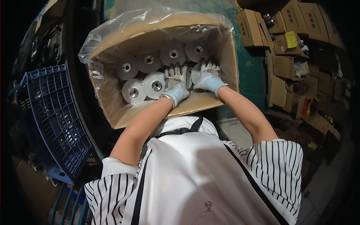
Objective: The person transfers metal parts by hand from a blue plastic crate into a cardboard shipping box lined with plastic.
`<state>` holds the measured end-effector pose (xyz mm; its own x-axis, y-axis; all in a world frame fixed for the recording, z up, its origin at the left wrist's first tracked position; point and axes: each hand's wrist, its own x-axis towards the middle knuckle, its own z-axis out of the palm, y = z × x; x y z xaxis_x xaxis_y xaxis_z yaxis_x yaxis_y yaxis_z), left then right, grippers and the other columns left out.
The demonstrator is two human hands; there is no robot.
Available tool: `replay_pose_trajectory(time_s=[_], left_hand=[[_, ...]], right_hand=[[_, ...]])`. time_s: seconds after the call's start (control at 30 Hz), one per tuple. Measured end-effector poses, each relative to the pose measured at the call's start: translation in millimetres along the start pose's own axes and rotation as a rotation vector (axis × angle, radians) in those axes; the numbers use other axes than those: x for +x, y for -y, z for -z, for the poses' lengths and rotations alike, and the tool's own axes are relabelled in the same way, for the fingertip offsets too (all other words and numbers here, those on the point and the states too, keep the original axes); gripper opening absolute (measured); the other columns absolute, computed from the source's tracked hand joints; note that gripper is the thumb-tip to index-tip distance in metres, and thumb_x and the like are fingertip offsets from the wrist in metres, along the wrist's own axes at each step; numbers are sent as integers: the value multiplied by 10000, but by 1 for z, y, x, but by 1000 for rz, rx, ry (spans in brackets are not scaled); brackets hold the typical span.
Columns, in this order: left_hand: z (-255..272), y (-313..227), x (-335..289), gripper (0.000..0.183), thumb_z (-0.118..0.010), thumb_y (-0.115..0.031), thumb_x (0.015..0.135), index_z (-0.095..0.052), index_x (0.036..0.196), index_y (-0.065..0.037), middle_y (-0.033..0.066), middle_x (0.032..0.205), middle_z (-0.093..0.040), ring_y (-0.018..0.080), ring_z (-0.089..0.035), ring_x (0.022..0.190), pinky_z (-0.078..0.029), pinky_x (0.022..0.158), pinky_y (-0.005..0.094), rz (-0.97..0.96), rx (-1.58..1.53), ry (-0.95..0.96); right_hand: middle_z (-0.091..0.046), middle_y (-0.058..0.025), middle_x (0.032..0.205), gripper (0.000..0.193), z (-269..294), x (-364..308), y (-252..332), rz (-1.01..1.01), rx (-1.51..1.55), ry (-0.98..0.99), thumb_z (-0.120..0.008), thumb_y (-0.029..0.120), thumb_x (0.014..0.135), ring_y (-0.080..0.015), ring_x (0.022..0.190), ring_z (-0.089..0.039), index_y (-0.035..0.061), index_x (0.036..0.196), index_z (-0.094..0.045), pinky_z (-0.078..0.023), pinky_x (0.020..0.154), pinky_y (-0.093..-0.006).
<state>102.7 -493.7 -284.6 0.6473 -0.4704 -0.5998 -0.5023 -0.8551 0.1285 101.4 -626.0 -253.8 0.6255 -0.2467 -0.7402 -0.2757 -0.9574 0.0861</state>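
A cardboard box (125, 122) lined with clear plastic stands before me, with several round silver-grey metal discs with raised hub centres in rows inside. Both my hands are in worn white gloves with pale blue cuffs. My left hand (177, 80) is open, fingers stretched forward, just right of a front-row disc (153, 85). My right hand (208, 76) lies with fingers extended over the right part of another disc (195, 74); its underside is hidden. Farther back sit a disc (173, 54) and, at the right, one more (196, 51).
A blue plastic crate (56, 120) stands tilted at the left. At the right are several open and closed cardboard boxes (249, 28). Clear plastic film (112, 32) hangs over the box's far rim. Green surface (249, 75) shows beside the box.
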Motion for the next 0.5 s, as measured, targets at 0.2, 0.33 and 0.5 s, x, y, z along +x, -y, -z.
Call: replay_pose_trajectory(time_s=[0.2, 0.33, 0.5], left_hand=[[6, -1, 0, 1175, -730, -618, 567, -160, 1437, -72, 218, 1397, -278, 379, -208, 1331, -91, 1099, 522, 56, -139, 14], [1, -2, 0, 1160, -740, -592, 574, -154, 1446, -100, 200, 1412, -273, 376, -201, 1344, -97, 1099, 521, 33, -113, -12], [1, -1, 0, 1138, -738, -561, 593, -145, 1454, -112, 191, 1417, -262, 376, -187, 1345, -101, 1099, 522, 0, -71, 8]], right_hand=[[-235, -211, 1455, 1246, 4, -5, -2, 25, -77, 26, -818, 483, 523, -365, 1354, -232, 53, 1454, -111, -177, 1123, -451], [-219, -208, 1466, 1244, -5, -1, -4, 45, -41, -66, -823, 465, 514, -366, 1354, -234, 61, 1456, -118, -187, 1118, -438], [-227, -205, 1463, 1248, -9, 2, -4, 61, -54, -84, -828, 453, 502, -367, 1349, -242, 66, 1456, -122, -202, 1109, -427]])
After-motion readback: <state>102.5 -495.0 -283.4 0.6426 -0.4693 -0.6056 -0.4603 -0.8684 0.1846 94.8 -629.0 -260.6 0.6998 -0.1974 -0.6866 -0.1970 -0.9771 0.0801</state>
